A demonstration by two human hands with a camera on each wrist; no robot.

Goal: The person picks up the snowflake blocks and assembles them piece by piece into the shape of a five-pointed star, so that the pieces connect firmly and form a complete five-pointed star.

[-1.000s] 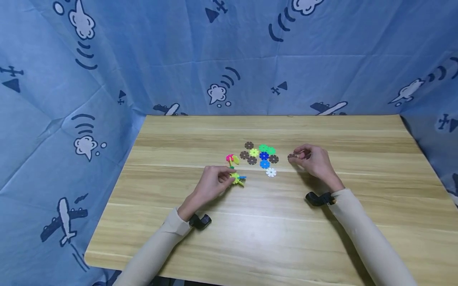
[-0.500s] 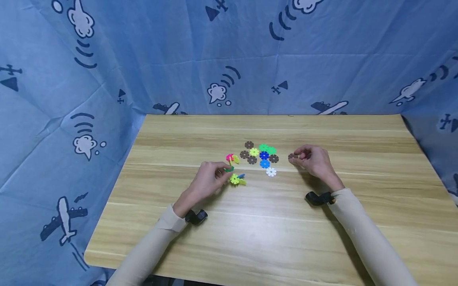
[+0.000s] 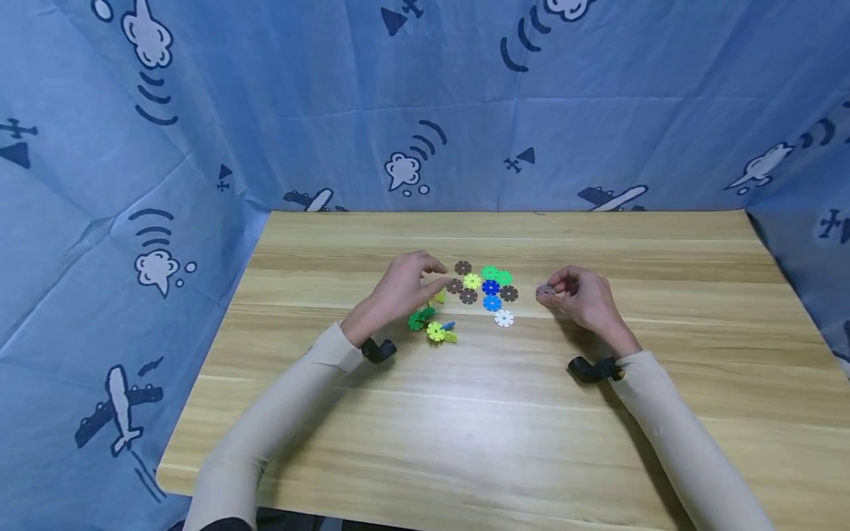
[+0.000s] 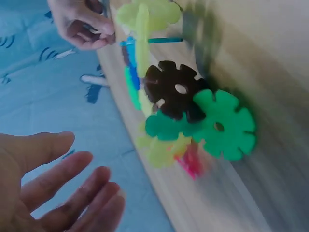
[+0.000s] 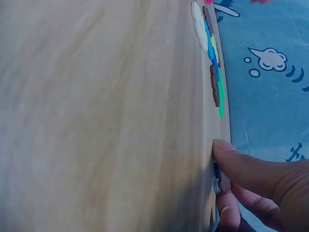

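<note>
Over the left of the disc group hovers my left hand (image 3: 405, 287), its fingers apart and holding nothing in the left wrist view. Just below it lie slotted green snowflake discs (image 3: 418, 318), which stand joined with a brown disc (image 4: 176, 89) in the left wrist view. Nearer me is a small built piece of yellow discs (image 3: 436, 332) with a blue one. The pink disc (image 4: 190, 162) is mostly hidden by my hand in the head view. At the right, my right hand (image 3: 584, 295) pinches a brown snowflake disc (image 3: 544, 290) between thumb and fingers.
Between the hands lie several loose discs: brown (image 3: 468, 296), yellow (image 3: 472, 281), green (image 3: 490, 273), dark blue (image 3: 491, 287), light blue (image 3: 492, 303) and white (image 3: 504, 318). The wooden table (image 3: 505, 413) meets a blue patterned curtain (image 3: 465, 103) at its back edge.
My left hand has left the yellow piece, touched the green discs, let them go and moved away over the pink disc. The right hand stays nearly still, with the brown disc slightly turned.
</note>
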